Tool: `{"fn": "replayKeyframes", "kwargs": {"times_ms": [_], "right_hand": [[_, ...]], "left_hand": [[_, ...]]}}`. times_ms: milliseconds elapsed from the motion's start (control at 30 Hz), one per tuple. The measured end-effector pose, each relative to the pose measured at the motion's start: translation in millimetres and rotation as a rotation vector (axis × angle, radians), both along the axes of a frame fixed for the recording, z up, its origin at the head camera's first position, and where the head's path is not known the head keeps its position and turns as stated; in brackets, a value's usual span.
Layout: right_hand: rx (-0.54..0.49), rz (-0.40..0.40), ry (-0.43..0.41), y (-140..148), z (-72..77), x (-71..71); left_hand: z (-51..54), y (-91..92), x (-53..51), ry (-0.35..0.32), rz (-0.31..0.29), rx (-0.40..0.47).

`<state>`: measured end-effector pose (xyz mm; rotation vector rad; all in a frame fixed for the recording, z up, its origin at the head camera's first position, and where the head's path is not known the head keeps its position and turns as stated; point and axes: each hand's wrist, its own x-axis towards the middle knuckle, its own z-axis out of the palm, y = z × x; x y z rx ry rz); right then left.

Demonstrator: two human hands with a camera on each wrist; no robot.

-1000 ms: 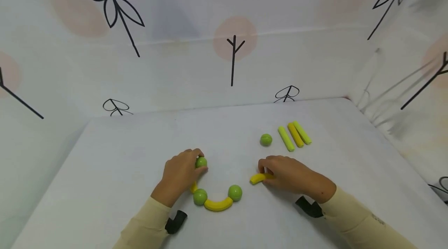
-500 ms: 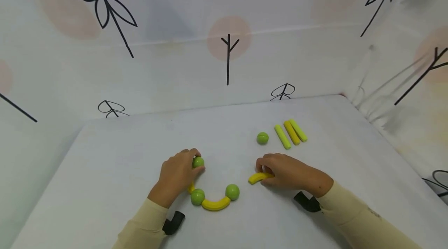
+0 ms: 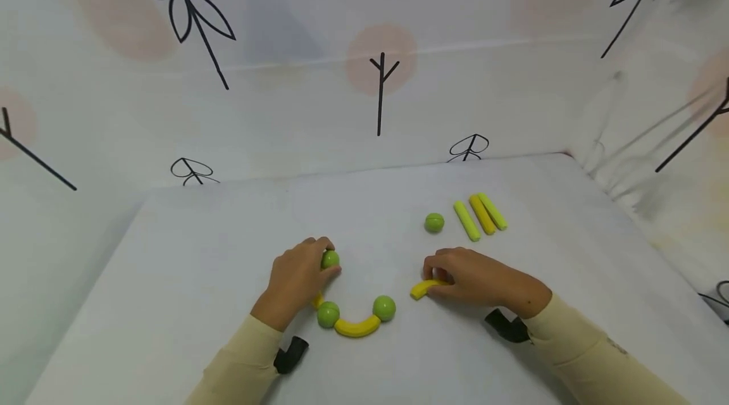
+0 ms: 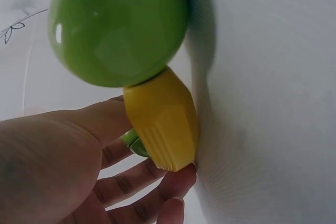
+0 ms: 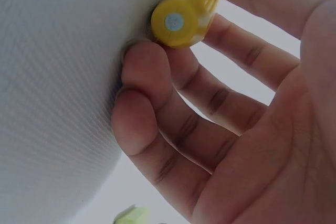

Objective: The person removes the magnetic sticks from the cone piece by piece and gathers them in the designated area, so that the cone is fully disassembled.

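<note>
The left hand (image 3: 297, 273) pinches a green ball (image 3: 331, 259), the right hand (image 3: 471, 276) a yellow arc (image 3: 424, 289), its end beyond the fingers (image 5: 148, 69) best held level.

A right hand (image 5: 257, 145) pinches a yellow piece (image 5: 186, 17), its round end showing a pale disc (image 5: 174, 22), just beside a white, fine-textured surface (image 5: 68, 93). A yellow-green object (image 5: 133, 215) edges into view at bottom, partly cropped.
</note>
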<state>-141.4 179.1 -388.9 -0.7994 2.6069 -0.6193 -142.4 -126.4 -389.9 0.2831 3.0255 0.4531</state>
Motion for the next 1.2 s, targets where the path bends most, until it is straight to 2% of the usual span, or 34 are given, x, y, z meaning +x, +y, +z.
{"fn": "replayKeyframes", "kwargs": {"times_ms": [233, 500, 633, 767, 867, 967, 1067, 1133, 1200], "right_hand": [[0.026, 0.008, -0.036, -1.6, 6.7, -3.5], [0.023, 0.049, 0.042, -27.5, 25.2, -17.9], [-0.043, 0.108, -0.002, -45.1, 23.8, -18.3], [-0.097, 0.14, -0.068, -52.2, 19.5, -13.7], [-0.116, 0.161, -0.087, -53.6, 17.1, -11.2], [-0.135, 0.191, -0.1, -54.8, 14.8, -9.6], [-0.144, 0.219, -0.091, -55.5, 11.9, -7.3], [-0.138, 0.228, -0.082, -55.8, 9.9, -6.1], [-0.132, 0.232, -0.08, -55.7, 7.8, -5.7]], "left_hand": [[0.7, 0.2, -0.3, 0.009, -0.007, 0.007], [2.3, 1.5, -5.2, 0.003, 0.003, 0.005], [4.5, 0.4, -3.0, 0.067, -0.017, -0.012], [13.5, 0.3, 2.0, 0.183, -0.113, 0.038], [22.1, 2.1, 5.7, 0.223, -0.22, 0.124], [24.8, 4.3, 10.9, 0.203, -0.35, 0.18], [21.2, 5.4, 19.9, 0.15, -0.462, 0.17], [16.8, 4.8, 26.7, 0.108, -0.51, 0.15], [12.0, 4.1, 32.2, 0.081, -0.532, 0.127]]}}
